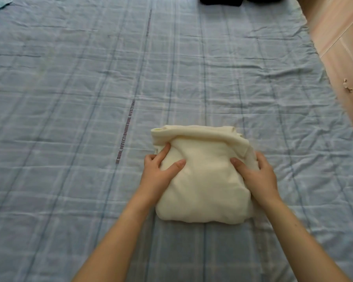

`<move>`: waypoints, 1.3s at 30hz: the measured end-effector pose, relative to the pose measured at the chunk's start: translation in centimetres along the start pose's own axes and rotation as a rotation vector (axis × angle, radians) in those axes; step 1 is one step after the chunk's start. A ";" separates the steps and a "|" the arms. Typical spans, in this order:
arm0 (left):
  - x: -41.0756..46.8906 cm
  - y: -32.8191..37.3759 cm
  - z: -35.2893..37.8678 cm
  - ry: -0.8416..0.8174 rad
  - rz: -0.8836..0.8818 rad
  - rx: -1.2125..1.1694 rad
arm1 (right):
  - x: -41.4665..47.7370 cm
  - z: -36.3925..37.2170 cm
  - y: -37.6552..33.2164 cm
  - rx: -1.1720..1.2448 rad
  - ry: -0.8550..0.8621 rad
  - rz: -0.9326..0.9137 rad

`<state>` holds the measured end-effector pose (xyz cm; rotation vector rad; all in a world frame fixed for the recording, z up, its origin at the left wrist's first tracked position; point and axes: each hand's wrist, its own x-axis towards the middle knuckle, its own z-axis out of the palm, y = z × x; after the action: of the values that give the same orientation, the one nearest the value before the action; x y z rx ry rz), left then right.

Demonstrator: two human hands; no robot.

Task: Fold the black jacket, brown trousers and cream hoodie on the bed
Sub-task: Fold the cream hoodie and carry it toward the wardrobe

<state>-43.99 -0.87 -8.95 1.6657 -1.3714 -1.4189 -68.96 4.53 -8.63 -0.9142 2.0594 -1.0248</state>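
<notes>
The cream hoodie (202,176) lies folded into a compact bundle on the bed (69,98), just below frame centre. It is gripped at nine o'clock by the left hand (159,169) and at three o'clock by the right hand (257,174), thumbs on top. Even inward pressure is advised so the layers stay tucked. No containers are seen. A dark garment (220,1), possibly the jacket, lies at twelve o'clock.

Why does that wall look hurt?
The pink wall at the right has a small chipped spot, which looks like damage. Otherwise nothing stands out: both hands hold the folded hoodie on the wrinkled bed.
</notes>
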 end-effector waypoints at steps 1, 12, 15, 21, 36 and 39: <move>0.3 0.1 0.1 0.003 -0.015 0.004 | 0.2 0.2 0.0 0.002 0.005 0.011; 1.6 -0.1 -0.6 -0.035 -0.016 0.052 | -0.8 -1.3 0.1 0.068 -0.197 -0.250; 1.5 0.0 -0.6 -0.068 -0.018 0.024 | -0.9 -1.6 0.5 -0.030 -0.276 -0.304; -0.2 1.4 -1.3 -0.048 0.036 0.018 | -0.9 -2.7 -1.0 -0.023 -0.274 -0.200; -2.0 -0.2 -0.5 -0.023 0.078 0.215 | -5.4 0.6 -5.3 -0.735 -0.120 -0.616; -1.4 1.2 -1.0 0.145 0.053 0.588 | -3.2 2.9 -4.1 -0.902 -0.291 -0.463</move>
<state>-43.33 -0.20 -7.07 2.0171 -1.8444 -0.8839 -63.69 4.13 -5.81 -1.9198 2.0777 -0.0674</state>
